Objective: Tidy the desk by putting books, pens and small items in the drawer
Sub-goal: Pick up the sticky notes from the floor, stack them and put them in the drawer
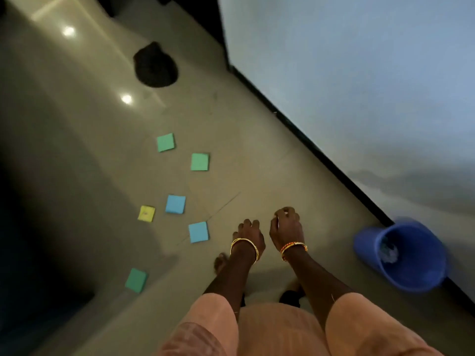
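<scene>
Both my hands hang in front of me over a beige tiled floor (257,155). My left hand (248,236) has loosely curled fingers and holds nothing I can see. My right hand (285,227) is curled too, and a small pale patch shows at its fingertips; the blur hides whether that is an item. Several square sticky notes lie scattered on the floor to the left: a green one (165,142), a blue one (175,204) and a yellow one (146,213) among them. No desk or drawer is in view.
A blue plastic bucket (403,255) with crumpled paper inside stands against the pale wall (359,73) on the right. A black rounded object (155,65) sits on the floor farther off. Dark furniture (38,291) fills the lower left. My feet show below my hands.
</scene>
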